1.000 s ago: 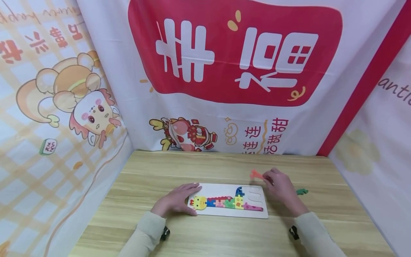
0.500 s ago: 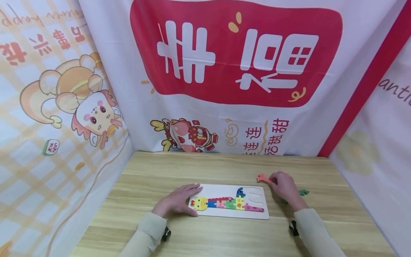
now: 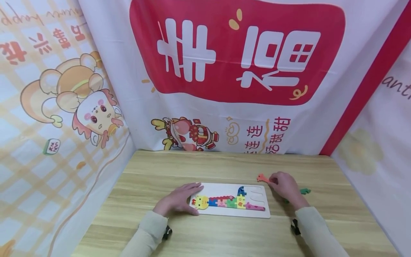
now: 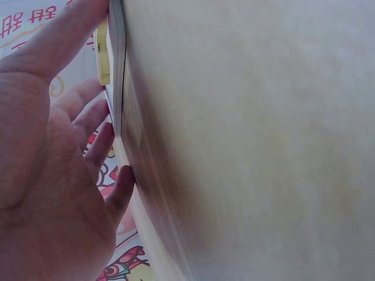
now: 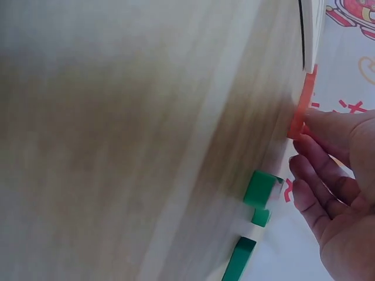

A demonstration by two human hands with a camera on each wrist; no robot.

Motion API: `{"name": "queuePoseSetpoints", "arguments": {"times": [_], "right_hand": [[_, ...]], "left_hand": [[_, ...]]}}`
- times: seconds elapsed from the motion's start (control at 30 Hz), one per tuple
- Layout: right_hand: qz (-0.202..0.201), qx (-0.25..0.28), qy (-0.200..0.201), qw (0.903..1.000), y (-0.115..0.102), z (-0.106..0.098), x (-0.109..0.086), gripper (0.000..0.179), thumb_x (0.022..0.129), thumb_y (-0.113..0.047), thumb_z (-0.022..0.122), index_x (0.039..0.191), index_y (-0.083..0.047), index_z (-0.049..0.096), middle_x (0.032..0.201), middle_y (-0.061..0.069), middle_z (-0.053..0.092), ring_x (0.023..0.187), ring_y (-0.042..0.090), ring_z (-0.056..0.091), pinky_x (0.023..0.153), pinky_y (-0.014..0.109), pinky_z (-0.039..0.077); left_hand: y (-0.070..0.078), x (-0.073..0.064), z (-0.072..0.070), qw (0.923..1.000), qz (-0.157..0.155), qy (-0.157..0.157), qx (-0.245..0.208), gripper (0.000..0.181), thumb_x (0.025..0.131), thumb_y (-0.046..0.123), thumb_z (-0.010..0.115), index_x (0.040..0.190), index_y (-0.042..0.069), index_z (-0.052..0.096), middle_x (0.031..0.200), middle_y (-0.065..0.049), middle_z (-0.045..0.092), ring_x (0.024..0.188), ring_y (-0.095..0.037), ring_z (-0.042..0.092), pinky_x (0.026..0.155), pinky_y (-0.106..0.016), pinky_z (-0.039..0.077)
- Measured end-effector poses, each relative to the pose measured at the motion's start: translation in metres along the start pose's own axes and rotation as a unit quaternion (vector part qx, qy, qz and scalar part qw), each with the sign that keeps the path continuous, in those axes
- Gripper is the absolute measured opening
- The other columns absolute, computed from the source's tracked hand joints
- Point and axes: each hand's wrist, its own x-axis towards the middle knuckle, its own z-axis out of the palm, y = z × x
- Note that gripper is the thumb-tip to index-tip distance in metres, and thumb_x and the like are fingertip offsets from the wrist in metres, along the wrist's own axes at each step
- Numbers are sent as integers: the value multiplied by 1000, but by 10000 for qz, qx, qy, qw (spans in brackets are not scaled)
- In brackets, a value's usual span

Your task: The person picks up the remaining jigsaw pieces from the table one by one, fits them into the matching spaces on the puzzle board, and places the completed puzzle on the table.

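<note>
A white giraffe puzzle board (image 3: 221, 189) lies on the table, with colourful pieces forming a yellow head, a long neck, a body and a pink leg. Blank outlined slots show at its upper right. My left hand (image 3: 179, 198) holds the board's left end, thumb along the near edge and fingers at the far edge. Beyond the board's right end, my right hand (image 3: 285, 185) pinches an orange-red puzzle piece (image 3: 262, 177) between thumb and fingers. Green puzzle shapes (image 5: 259, 188) lie beside that hand in the right wrist view; whether they are one piece or two I cannot tell.
The wooden table (image 3: 224, 237) meets a printed cloth wall (image 3: 298, 132) at its back edge. More printed cloth (image 3: 96, 175) hangs along the left, and another sheet closes off the right side.
My right hand has shifted slightly right and down with the orange-red piece, moving off the board's upper right corner, then staying there. My left hand has kept its place on the board.
</note>
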Motion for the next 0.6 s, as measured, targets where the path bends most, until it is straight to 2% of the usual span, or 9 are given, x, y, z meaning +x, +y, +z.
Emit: {"name": "queuePoseSetpoints", "arguments": {"times": [0.17,0.37,0.6], "right_hand": [[59,133,146,9998,0,-9,-9,22,93,-22,77,108,-6,76,93,6,72,81,19,63,71,39,57],[-84,159,462,9988,11,-25,-30,21,95,-20,72,108,-3,75,92,8,74,80,20,65,69,41,59],[294,159,184,9993,25,-42,-53,23,97,-18,69,108,1,74,91,10,72,78,21,63,66,38,57]], "left_hand": [[-1,1,0,9999,39,-9,112,105,77,66,80,163,31,32,173,4,24,159,-32,22,126,-64,22],[-2,2,1,10000,34,6,54,105,77,66,81,163,29,34,173,2,25,159,-33,23,125,-65,23],[-1,3,0,10000,38,20,2,104,77,64,82,163,30,34,172,3,25,158,-34,23,125,-66,24]]}}
